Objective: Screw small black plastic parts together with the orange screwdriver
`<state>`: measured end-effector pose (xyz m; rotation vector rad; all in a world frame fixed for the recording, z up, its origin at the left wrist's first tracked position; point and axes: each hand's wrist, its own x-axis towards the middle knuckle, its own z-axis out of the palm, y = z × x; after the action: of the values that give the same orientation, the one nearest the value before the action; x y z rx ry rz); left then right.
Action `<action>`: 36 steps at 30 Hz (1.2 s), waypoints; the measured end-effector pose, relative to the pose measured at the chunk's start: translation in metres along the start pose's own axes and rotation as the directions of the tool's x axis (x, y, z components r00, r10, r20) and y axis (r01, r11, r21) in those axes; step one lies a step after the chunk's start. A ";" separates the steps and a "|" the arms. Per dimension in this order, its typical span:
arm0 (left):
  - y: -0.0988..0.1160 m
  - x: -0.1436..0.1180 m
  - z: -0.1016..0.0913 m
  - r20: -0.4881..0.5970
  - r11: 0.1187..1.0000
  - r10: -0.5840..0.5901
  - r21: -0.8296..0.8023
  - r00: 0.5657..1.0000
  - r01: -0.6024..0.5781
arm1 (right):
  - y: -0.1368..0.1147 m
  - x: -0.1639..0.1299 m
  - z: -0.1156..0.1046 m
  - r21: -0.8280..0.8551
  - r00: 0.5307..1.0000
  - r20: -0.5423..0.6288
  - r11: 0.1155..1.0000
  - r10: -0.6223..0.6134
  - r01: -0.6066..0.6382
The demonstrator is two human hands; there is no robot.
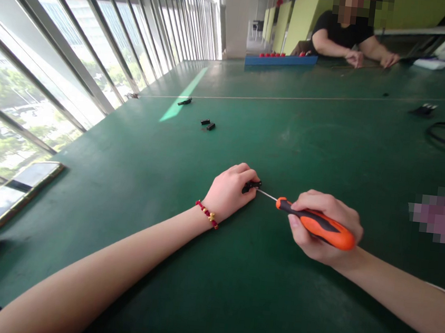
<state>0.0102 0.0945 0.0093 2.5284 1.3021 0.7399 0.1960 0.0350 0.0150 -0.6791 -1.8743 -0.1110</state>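
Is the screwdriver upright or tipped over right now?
Tipped: the screwdriver in the right hand slants, its handle off to the right and its shaft running toward the small black part in the left hand.

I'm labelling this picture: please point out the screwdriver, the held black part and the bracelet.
Screwdriver [321, 226], head view: on its handle.
Held black part [251, 185], head view: on its exposed middle.
Bracelet [211, 217], head view: on its gold charm.
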 end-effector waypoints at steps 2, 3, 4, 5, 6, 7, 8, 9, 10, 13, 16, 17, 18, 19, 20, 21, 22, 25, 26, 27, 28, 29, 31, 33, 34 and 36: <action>0.000 0.000 0.000 0.002 1.000 -0.003 0.004 1.000 0.003 | 0.000 0.000 0.000 -0.004 1.000 -0.003 1.000 -0.002 0.002; 0.000 0.000 0.000 0.003 1.000 -0.004 0.003 1.000 0.004 | 0.000 0.000 0.000 -0.002 1.000 0.000 1.000 -0.005 0.005; 0.000 0.000 0.000 0.004 1.000 -0.005 0.000 1.000 0.005 | 0.000 0.000 0.000 -0.002 1.000 0.003 1.000 -0.006 0.006; 0.000 0.000 0.000 0.004 1.000 -0.006 -0.005 1.000 0.006 | 0.000 0.000 0.000 -0.003 1.000 0.007 1.000 -0.005 0.005; 0.000 0.000 0.000 0.003 1.000 -0.006 -0.010 1.000 0.006 | 0.000 -0.001 0.000 -0.005 1.000 0.009 1.000 -0.004 0.004; -0.001 0.000 0.000 0.001 1.000 -0.006 -0.016 1.000 0.006 | 0.000 -0.001 0.000 -0.008 1.000 0.011 1.000 0.001 -0.001; -0.001 0.000 0.000 0.000 1.000 -0.007 -0.022 1.000 0.007 | 0.000 -0.001 0.000 -0.010 1.000 0.013 1.000 0.007 -0.007; -0.001 0.000 0.000 -0.001 1.000 -0.008 -0.027 1.000 0.008 | 0.000 -0.001 0.000 -0.008 1.000 0.013 1.000 0.011 -0.011; -0.001 0.000 0.000 -0.002 0.999 -0.009 -0.032 1.000 0.009 | 0.000 -0.001 -0.001 -0.003 1.000 0.012 1.000 0.011 -0.011; -0.001 0.000 0.000 -0.003 0.999 -0.008 -0.036 1.000 0.008 | -0.001 0.000 0.000 0.002 1.000 0.006 1.000 0.004 -0.004; 0.000 0.000 0.000 -0.001 1.000 -0.009 -0.025 1.000 0.009 | -0.002 0.001 0.000 -0.017 1.000 0.002 1.000 0.011 -0.011; 0.000 0.000 0.000 0.000 1.000 -0.010 -0.020 1.000 0.010 | -0.002 0.001 0.000 -0.020 1.000 0.001 1.000 0.012 -0.012; 0.000 0.000 0.000 0.001 1.000 -0.009 -0.014 1.000 0.009 | -0.002 0.001 0.000 -0.021 1.000 0.001 1.000 0.014 -0.014; 0.000 0.000 0.000 0.001 1.000 -0.007 -0.008 1.000 0.007 | -0.001 0.001 0.000 -0.021 1.000 0.001 1.000 0.016 -0.016; 0.000 0.000 0.000 0.001 1.000 -0.005 0.002 1.000 0.005 | -0.001 0.001 0.000 -0.018 1.000 0.000 1.000 0.016 -0.016; 0.001 0.000 0.000 0.001 1.000 0.000 0.018 1.000 0.000 | -0.001 0.001 0.000 -0.016 1.000 0.001 1.000 0.018 -0.018; 0.001 0.000 0.000 0.002 0.999 0.007 0.042 1.000 -0.007 | -0.001 0.000 0.000 -0.013 1.000 0.005 1.000 0.022 -0.022; 0.005 -0.001 -0.002 0.015 0.982 0.063 0.178 0.998 -0.065 | 0.000 0.001 0.000 0.004 1.000 0.015 1.000 0.017 -0.017; 0.006 -0.002 -0.002 0.024 0.968 0.086 0.235 0.996 -0.090 | -0.001 0.001 -0.001 0.009 1.000 0.017 1.000 0.009 -0.009; 0.007 -0.002 -0.002 0.035 0.951 0.107 0.287 0.994 -0.113 | -0.001 0.001 -0.001 0.010 1.000 0.017 1.000 -0.002 0.002; 0.008 -0.003 -0.002 0.045 0.933 0.124 0.333 0.991 -0.132 | -0.002 0.002 -0.001 0.009 1.000 0.015 1.000 -0.010 0.010; 0.009 -0.003 -0.002 0.053 0.917 0.136 0.372 0.989 -0.146 | -0.004 0.003 -0.002 0.007 1.000 0.017 1.000 -0.012 0.012; 0.010 -0.004 -0.001 0.062 0.891 0.150 0.425 0.987 -0.162 | -0.006 0.003 -0.002 -0.002 0.999 0.032 1.000 0.010 -0.009; 0.010 -0.004 0.000 0.065 0.874 0.160 0.455 0.985 -0.171 | -0.009 0.003 -0.001 -0.007 0.998 0.035 0.999 0.051 -0.051; 0.010 -0.004 0.000 0.065 0.870 0.162 0.463 0.985 -0.173 | -0.009 0.003 0.000 0.001 0.998 0.016 0.998 0.066 -0.066; 0.010 -0.004 0.001 0.065 0.867 0.162 0.468 0.985 -0.173 | -0.009 0.003 0.002 0.078 0.994 -0.057 0.993 0.094 -0.089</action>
<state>0.0153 0.0851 0.0111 3.0565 1.4084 0.4571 0.1888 0.0294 0.0187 -0.7012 -1.7771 -0.0016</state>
